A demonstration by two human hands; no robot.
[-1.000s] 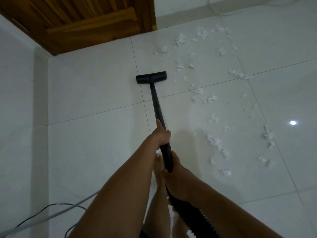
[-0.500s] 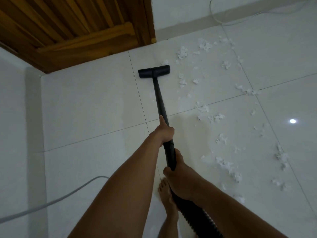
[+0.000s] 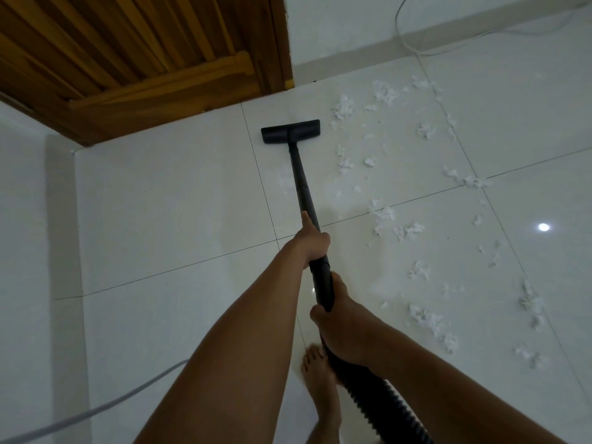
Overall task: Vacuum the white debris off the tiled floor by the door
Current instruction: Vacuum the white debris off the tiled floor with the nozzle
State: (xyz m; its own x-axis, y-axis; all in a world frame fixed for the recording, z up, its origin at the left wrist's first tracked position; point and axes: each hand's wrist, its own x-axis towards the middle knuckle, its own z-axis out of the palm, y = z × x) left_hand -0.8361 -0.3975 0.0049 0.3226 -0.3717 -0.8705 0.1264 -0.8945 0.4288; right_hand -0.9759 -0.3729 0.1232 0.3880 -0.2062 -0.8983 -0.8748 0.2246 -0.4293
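A black vacuum wand [image 3: 302, 184] runs from my hands to its flat floor head [image 3: 290, 131], which rests on the white tiled floor [image 3: 166, 200] close to the wooden door [image 3: 134, 49]. My left hand [image 3: 312, 241] grips the wand higher up, thumb along the tube. My right hand [image 3: 341, 322] holds it lower, where the ribbed hose [image 3: 384, 408] begins. White debris [image 3: 382, 216] lies scattered to the right of the head and wand, in a band from the wall down to the lower right [image 3: 429, 322].
A white wall [image 3: 28, 251] stands at the left. A grey cable [image 3: 96, 411] crosses the floor at lower left, and a thin white cord [image 3: 413, 49] lies by the far skirting. My bare foot [image 3: 320, 382] is under the hose. A lamp reflection [image 3: 543, 227] shines on a tile.
The floor head has been pushed forward towards the door, past the tile joint. The view has tilted up, showing more of the door. Both hands keep their grip.
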